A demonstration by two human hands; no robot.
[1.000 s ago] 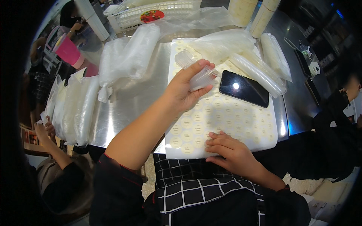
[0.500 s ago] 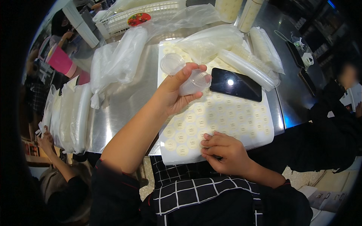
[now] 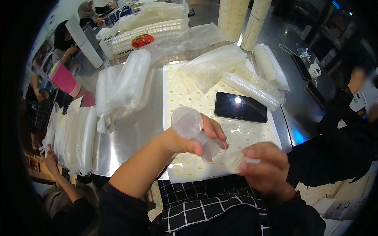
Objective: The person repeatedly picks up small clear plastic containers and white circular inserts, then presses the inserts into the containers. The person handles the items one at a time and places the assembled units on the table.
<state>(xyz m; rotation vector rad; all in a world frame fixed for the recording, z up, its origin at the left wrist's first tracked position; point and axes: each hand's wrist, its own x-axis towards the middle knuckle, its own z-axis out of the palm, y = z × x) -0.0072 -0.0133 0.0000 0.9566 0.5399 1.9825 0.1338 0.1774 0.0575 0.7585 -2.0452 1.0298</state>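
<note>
My left hand (image 3: 197, 139) is closed round clear round plastic cups: one wide rim (image 3: 187, 122) faces up by the wrist, and another cup (image 3: 214, 151) juts out past the thumb. Whether they are nested or separate, I cannot tell. Close on the right, my right hand (image 3: 265, 165) pinches a pale round sticker (image 3: 235, 161), slightly blurred, just beside the cup. Both hands are above the near part of a sheet of round cream stickers (image 3: 173, 90), where a few spots are bare. On that sheet lies a black phone (image 3: 241, 107).
Clear cup stacks (image 3: 252, 90) and a plastic bag (image 3: 216, 65) lie beyond the phone. Wrapped sleeves (image 3: 126, 78) sit left, more (image 3: 75, 137) at the table's left edge. A white basket (image 3: 145, 37) and sticker rolls (image 3: 233, 19) stand behind. Other people are at both sides.
My left hand has come nearer, turning the cups' openings toward me. My right hand has lifted off the sheet's near edge, moved right, and now holds a sticker. The view has tilted up.
</note>
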